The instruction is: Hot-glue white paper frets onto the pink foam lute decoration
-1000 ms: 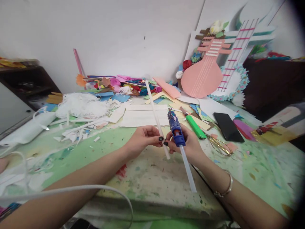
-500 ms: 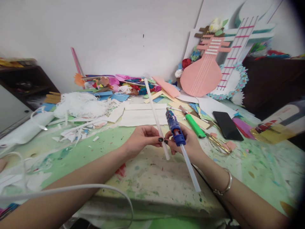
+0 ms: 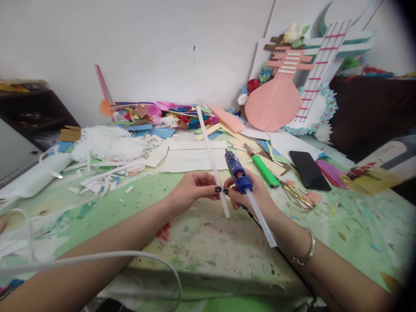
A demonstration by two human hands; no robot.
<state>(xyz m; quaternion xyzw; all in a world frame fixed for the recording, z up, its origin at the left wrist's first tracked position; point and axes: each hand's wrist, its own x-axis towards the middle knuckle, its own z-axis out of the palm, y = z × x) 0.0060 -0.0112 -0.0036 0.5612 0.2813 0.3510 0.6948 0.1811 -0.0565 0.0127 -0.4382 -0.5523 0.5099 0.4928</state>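
Observation:
Between thumb and fingers, my left hand (image 3: 198, 187) pinches a long white paper tube (image 3: 211, 158) near its lower end. The tube slants up and away from me over the table. My right hand (image 3: 251, 190) is wrapped around a blue hot glue gun (image 3: 238, 173), its nozzle pointing away and a clear glue stick (image 3: 261, 219) jutting from its back. My right thumb tip is beside the tube, close to the left thumb; whether it presses on the tube I cannot tell. A folded white paper sheet (image 3: 183, 160) lies flat beyond my hands.
To the right lie a green utility knife (image 3: 265, 171), gold-handled scissors (image 3: 298, 195) and a black phone (image 3: 310, 170). Paper scraps and white shredded strands (image 3: 107, 143) spread at left. A pink paper lute (image 3: 274, 106) leans on the wall. A white cable (image 3: 143, 253) crosses my left forearm.
The glue gun has tilted in my right hand, so the back end of its glue stick has swung up and slightly right. My left hand and the tube have barely moved.

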